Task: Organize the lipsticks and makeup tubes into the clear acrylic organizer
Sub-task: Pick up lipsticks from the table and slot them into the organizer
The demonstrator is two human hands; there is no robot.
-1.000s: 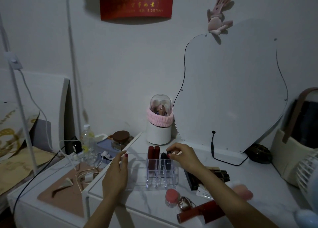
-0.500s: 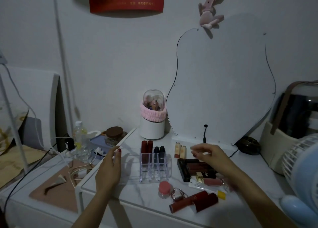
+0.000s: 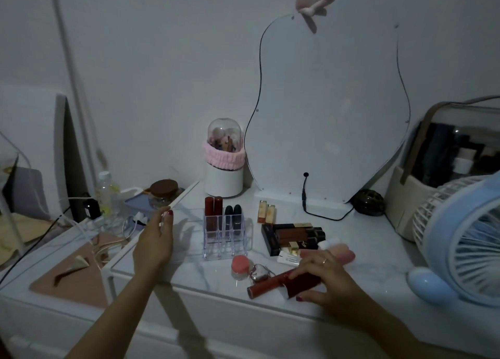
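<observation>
Your left hand (image 3: 154, 241) stood edge-on, fingers straight and together, pointing away from you, forearm reaching up from the lower left. Your right hand (image 3: 328, 278) lay palm-down lower right, ringed fingers curled over a dark red tube (image 3: 281, 280), thumb beneath.

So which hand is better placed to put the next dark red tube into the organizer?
Right. The right hand already rests on the dark red tube, while the left hand steadies the clear organizer.

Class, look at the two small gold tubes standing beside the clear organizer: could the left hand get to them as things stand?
Probably not directly. The left hand rests at the organizer's left side, and the organizer with its upright lipsticks stands between it and the gold tubes; it would have to reach over.
</observation>
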